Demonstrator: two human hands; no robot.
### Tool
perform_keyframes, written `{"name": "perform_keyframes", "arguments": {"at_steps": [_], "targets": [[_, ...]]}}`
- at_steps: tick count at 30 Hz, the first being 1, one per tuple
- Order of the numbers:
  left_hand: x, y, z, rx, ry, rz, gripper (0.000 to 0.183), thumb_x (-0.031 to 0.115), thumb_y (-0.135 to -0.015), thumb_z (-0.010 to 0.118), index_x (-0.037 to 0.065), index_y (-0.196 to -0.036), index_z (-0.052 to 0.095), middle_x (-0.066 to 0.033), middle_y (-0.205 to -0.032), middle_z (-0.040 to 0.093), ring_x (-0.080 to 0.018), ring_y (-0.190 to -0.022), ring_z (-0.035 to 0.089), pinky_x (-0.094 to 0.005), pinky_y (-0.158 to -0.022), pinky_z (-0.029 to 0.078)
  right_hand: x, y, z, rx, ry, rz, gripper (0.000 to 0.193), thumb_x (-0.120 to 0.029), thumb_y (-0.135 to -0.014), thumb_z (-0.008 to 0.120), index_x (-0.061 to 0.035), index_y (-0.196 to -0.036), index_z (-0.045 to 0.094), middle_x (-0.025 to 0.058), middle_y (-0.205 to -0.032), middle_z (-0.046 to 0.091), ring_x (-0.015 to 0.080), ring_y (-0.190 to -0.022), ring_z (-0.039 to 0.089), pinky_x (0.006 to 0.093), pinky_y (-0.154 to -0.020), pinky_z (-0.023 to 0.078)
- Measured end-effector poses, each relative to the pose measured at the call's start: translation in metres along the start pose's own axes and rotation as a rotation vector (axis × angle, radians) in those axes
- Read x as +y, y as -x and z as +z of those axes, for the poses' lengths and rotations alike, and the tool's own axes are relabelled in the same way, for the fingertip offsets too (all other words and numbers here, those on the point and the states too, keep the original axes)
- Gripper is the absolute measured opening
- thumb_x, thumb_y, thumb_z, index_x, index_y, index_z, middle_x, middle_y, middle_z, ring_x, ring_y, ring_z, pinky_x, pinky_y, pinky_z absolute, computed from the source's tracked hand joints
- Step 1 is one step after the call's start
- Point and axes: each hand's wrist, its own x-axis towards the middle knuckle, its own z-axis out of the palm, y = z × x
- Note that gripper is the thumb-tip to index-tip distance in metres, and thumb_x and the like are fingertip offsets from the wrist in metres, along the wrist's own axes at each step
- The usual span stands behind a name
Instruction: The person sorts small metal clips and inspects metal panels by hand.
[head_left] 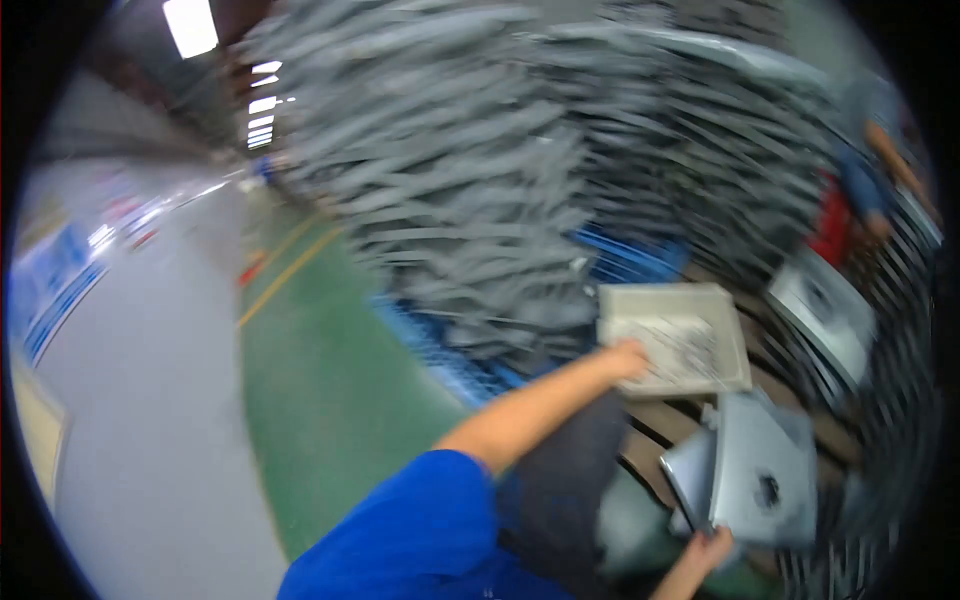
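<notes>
My left arm, in a blue sleeve, stretches to a beige plastic tray (735, 345). There my left hand (628, 360) is over the tray's near left corner, against small thin silvery pieces (690, 345) inside. Motion blur smears its fingers, so what they hold cannot be made out. My right hand (706, 550) is closed on the lower edge of a grey panel (765, 470) with a dark opening in it. The panel is tilted, and a second flat grey piece (690, 475) sits at its left side.
Tall stacks of grey parts (470, 170) rise ahead on blue pallets (430, 350). Another grey panel (825, 315) lies beyond the tray. A person (870, 170) works at the far right beside a red object (832, 220). A green floor strip (310, 400) with yellow lines runs left.
</notes>
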Motion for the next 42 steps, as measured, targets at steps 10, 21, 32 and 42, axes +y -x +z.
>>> {"name": "perform_keyframes", "arguments": {"at_steps": [10,21,32,42], "targets": [[0.054,0.048,0.014,-0.335,-1.105,0.217,0.021,0.019,-0.074,0.061,0.003,-0.082,0.071,-0.0187,-0.086,0.069,-0.0345,-0.084,0.068,-0.0453,-0.074,0.053,-0.015,0.075,0.041,0.173,0.072,-0.287,0.072,0.011,-0.059,0.045,-0.0035,-0.130,0.045,0.0103,-0.116,0.055,0.0291,-0.107,0.056,0.0420,-0.093,0.047],[0.053,0.036,0.041,-0.330,-1.037,0.456,0.018,0.014,-0.071,0.061,0.003,-0.081,0.071,-0.0160,-0.087,0.068,-0.0305,-0.083,0.066,-0.0411,-0.070,0.053,-0.053,0.107,0.072,0.102,0.147,-0.338,0.068,0.008,-0.056,0.046,0.0034,-0.124,0.046,0.0130,-0.113,0.057,0.0321,-0.107,0.057,0.0428,-0.095,0.048],[0.041,0.031,0.038,-0.304,-0.954,0.392,0.024,0.015,-0.074,0.060,0.002,-0.092,0.068,-0.0152,-0.101,0.060,-0.0302,-0.096,0.060,-0.0404,-0.077,0.051,-0.055,0.106,0.062,0.113,0.207,-0.399,0.069,0.007,-0.056,0.046,0.0068,-0.125,0.045,0.0148,-0.112,0.057,0.0310,-0.105,0.058,0.0410,-0.096,0.047],[0.047,0.003,0.045,-0.393,-0.913,0.086,0.048,0.019,-0.078,0.063,0.002,-0.122,0.057,-0.0162,-0.129,0.050,-0.0309,-0.120,0.050,-0.0422,-0.098,0.043,-0.053,0.118,0.043,0.097,0.237,-0.387,0.068,0.007,-0.056,0.045,0.0074,-0.124,0.045,0.0145,-0.113,0.056,0.0306,-0.105,0.057,0.0402,-0.096,0.047]]}}
